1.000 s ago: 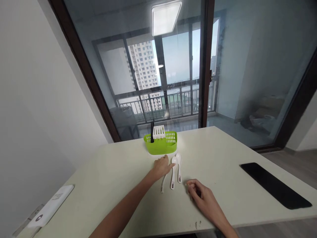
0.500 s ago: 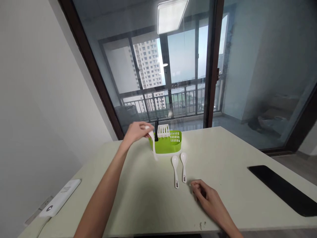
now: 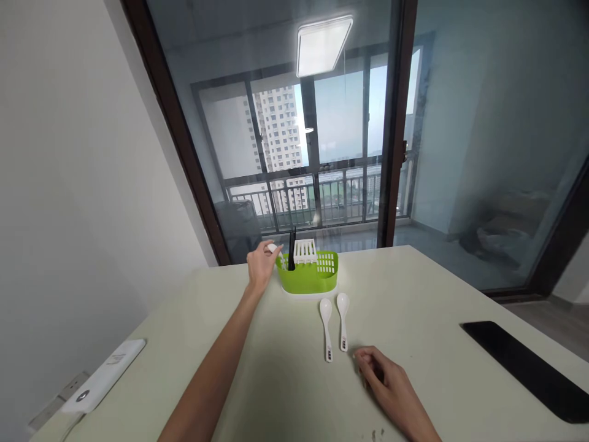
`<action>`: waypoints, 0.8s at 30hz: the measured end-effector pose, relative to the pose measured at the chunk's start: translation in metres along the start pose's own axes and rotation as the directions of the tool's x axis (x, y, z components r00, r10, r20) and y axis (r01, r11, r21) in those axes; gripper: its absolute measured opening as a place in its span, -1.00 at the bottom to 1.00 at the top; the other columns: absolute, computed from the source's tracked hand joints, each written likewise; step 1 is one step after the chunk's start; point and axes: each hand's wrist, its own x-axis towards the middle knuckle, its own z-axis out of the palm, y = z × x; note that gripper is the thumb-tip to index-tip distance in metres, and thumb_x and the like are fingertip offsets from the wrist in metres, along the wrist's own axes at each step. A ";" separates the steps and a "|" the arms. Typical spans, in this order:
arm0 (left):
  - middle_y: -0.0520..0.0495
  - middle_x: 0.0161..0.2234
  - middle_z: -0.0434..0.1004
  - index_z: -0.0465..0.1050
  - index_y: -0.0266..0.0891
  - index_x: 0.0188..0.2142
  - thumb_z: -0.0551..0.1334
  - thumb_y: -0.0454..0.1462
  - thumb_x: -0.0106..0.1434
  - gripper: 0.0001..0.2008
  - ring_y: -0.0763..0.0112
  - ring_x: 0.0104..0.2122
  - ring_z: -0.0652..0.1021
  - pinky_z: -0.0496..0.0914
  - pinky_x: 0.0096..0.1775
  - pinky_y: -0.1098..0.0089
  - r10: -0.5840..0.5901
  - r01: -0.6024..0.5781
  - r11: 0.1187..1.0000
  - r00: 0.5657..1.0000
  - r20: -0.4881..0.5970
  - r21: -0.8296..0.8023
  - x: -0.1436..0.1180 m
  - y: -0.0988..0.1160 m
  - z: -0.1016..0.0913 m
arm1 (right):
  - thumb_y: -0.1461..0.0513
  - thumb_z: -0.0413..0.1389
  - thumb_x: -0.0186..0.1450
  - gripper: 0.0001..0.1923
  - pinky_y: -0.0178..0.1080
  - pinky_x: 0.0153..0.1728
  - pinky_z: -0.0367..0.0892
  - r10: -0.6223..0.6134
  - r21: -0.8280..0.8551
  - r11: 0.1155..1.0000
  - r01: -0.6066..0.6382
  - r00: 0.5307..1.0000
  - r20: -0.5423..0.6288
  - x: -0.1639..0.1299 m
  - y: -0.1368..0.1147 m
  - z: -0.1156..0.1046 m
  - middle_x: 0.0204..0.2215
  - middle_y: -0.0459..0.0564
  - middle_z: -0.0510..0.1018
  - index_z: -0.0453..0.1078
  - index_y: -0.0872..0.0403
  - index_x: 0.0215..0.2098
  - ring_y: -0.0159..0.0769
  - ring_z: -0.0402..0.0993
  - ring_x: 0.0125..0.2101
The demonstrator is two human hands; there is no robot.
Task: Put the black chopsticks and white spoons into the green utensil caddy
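While our right hand [image 3: 384, 377] rests loosely curled and empty on the table [image 3: 437, 294], two white spoons [image 3: 334, 325] lie just beyond its fingertips. Farther off, our left hand [image 3: 261, 265] pinches a third spoon [image 3: 277, 253], lowering it into the green caddy [image 3: 309, 276].

Caddy [image 3: 308, 279] behind two spoons [image 3: 334, 322] (side by side); phone [image 3: 529, 371] far right on table [image 3: 276, 380].

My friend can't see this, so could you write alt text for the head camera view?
A person's left hand lowers a white spoon into a green cutlery holder on a pale table. Two more spoons lie beside the resting right hand.
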 end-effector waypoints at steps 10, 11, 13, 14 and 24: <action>-0.12 -0.14 0.67 0.45 -0.20 0.09 0.11 -0.20 0.46 -0.71 0.18 -0.07 0.59 0.36 0.02 0.27 0.055 -0.111 0.959 0.975 0.214 0.259 -0.069 0.014 0.015 | -0.09 -0.03 0.42 -0.58 -0.35 -0.43 0.28 -0.012 0.012 1.000 0.012 1.000 -0.007 0.000 0.003 0.002 -0.48 -0.11 0.42 0.47 0.03 -0.24 -0.33 0.31 -0.48; -0.11 -0.16 0.66 0.44 -0.19 0.10 0.12 -0.23 0.43 -0.70 0.17 -0.07 0.58 0.35 0.04 0.26 0.069 -0.130 0.955 0.971 0.228 0.265 -0.071 0.015 0.014 | -0.10 -0.02 0.41 -0.58 -0.35 -0.43 0.28 -0.015 0.012 1.000 0.015 1.000 -0.012 0.000 0.002 0.002 -0.48 -0.11 0.42 0.47 0.03 -0.25 -0.33 0.31 -0.48; -0.09 -0.17 0.64 0.40 -0.16 0.13 0.12 -0.28 0.40 -0.66 0.18 -0.07 0.57 0.36 0.03 0.27 0.074 -0.143 0.956 0.963 0.260 0.258 -0.073 0.016 0.011 | -0.10 -0.02 0.41 -0.57 -0.35 -0.44 0.27 -0.016 0.013 1.000 0.017 1.000 -0.023 0.000 0.002 0.002 -0.49 -0.11 0.42 0.46 0.03 -0.26 -0.33 0.32 -0.49; -0.09 -0.18 0.63 0.37 -0.15 0.16 0.11 -0.30 0.39 -0.63 0.19 -0.08 0.57 0.37 0.02 0.28 0.076 -0.143 0.960 0.960 0.268 0.241 -0.074 0.015 0.009 | -0.10 -0.01 0.41 -0.57 -0.35 -0.45 0.27 -0.015 0.012 1.000 0.015 0.999 -0.028 0.000 0.002 0.003 -0.49 -0.11 0.42 0.46 0.03 -0.27 -0.33 0.32 -0.49; -0.08 -0.15 0.59 0.33 -0.14 0.11 0.10 -0.06 0.41 -0.63 0.28 -0.25 0.59 0.42 -0.10 0.31 0.051 -0.140 0.986 0.777 0.627 0.093 -0.126 0.017 0.027 | -0.12 0.01 0.38 -0.56 -0.33 -0.45 0.32 -0.032 0.038 0.999 0.033 0.998 -0.046 0.003 0.002 0.004 -0.51 -0.09 0.48 0.47 0.03 -0.28 -0.31 0.37 -0.51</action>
